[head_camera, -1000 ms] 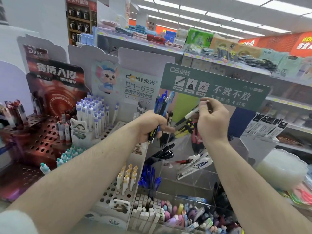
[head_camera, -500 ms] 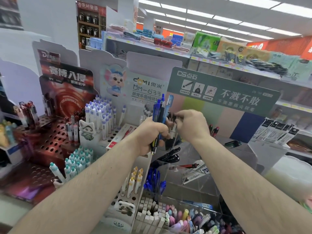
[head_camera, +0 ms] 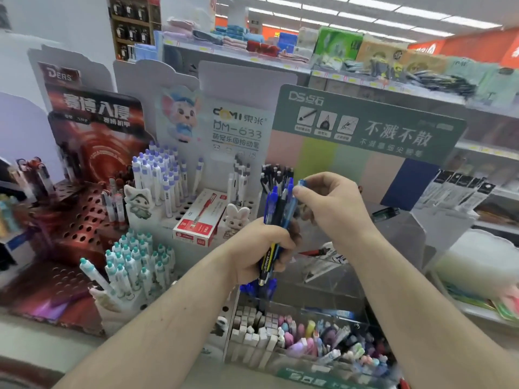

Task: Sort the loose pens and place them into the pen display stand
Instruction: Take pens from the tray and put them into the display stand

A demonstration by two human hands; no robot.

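Note:
My left hand (head_camera: 259,249) grips a bundle of blue and black pens (head_camera: 276,211) upright in front of the clear acrylic pen display stand (head_camera: 351,276). My right hand (head_camera: 332,207) pinches the top of one blue pen in that bundle with thumb and fingertips. The stand's green header card (head_camera: 365,124) rises behind my hands. A few pens lie in the stand's middle tier (head_camera: 323,255), and blue pens show just below my left hand. Mixed pastel pens and erasers fill the stand's bottom tier (head_camera: 323,341).
A white cardboard stand (head_camera: 179,197) with purple-capped pens and a red pen box (head_camera: 199,220) is on the left. Teal-capped pens (head_camera: 132,262) sit in front of it. A dark red perforated stand (head_camera: 75,220) is further left. Store shelves (head_camera: 393,80) run behind.
My right hand put away the white-and-black pen it held up, then came back to the bundle in my left hand and now pinches a blue pen's top. The view shifted right.

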